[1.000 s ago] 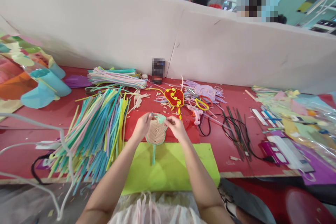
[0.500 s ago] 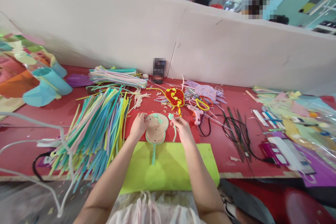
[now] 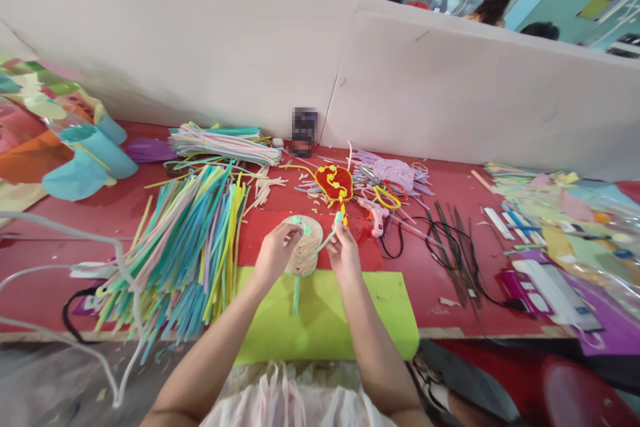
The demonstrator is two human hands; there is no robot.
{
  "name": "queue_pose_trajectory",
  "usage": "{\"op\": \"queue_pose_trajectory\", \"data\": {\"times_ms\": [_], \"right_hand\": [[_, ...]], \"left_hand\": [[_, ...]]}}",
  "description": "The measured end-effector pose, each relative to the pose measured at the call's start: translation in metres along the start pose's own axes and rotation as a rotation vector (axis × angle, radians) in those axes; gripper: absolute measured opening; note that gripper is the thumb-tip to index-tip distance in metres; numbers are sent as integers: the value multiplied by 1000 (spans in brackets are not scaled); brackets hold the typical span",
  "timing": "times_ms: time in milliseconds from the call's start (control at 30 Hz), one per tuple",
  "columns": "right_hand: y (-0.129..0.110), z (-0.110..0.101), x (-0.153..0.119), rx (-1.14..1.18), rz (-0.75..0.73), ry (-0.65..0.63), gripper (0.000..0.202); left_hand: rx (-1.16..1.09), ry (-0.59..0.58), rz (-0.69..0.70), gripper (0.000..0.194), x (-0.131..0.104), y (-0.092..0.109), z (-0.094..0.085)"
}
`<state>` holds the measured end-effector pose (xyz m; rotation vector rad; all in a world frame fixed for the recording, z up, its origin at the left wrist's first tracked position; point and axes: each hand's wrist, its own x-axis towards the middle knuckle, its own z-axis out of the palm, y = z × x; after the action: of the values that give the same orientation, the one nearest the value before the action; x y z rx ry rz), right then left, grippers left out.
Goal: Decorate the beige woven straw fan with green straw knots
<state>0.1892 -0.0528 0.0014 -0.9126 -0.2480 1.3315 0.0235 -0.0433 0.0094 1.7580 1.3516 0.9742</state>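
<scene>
The left hand (image 3: 275, 252), its grip unclear, covers the left side of the beige fan (image 3: 307, 256) over the red sheet (image 3: 367, 250), while the right hand's (image 3: 346, 255) grip pinches a mint strip (image 3: 327, 241), whose tail, overlapping the fan's edge, could snag and skew it.

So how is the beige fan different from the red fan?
The beige fan is pale with a green edge, while the red fan has bright yellow trim.
The beige fan has a green handle that looks straight; the red fan has a yellow handle that looks twisted.
The beige fan is right by the left hand, while the red fan lies farther back.
Both have a rounded shape.
</scene>
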Motion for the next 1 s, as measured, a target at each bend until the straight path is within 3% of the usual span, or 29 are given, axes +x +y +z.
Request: {"op": "queue_pose_trajectory", "data": {"times_ms": [200, 333, 467, 633, 800, 1000], "right_hand": [[5, 2, -4, 40, -59, 97, 26], [9, 1, -8, 0, -134, 146, 28], [15, 3, -13, -61, -192, 130, 27], [25, 5, -18, -171, -170, 79, 26], [24, 3, -19, -315, -115, -33, 33], [13, -3, -17, -356, -104, -17, 28]], "left_hand": [[-138, 3, -75, 19, -4, -14, 12], [-515, 116, -262, 36, -1, -30, 23], [-810, 32, -404, 42, -3, -28, 32], [-845, 96, -401, 36, -3, -19, 32], [-862, 213, -420, 33, 8, -26, 20], [-862, 282, -411, 35, 12, -30, 4]]}}
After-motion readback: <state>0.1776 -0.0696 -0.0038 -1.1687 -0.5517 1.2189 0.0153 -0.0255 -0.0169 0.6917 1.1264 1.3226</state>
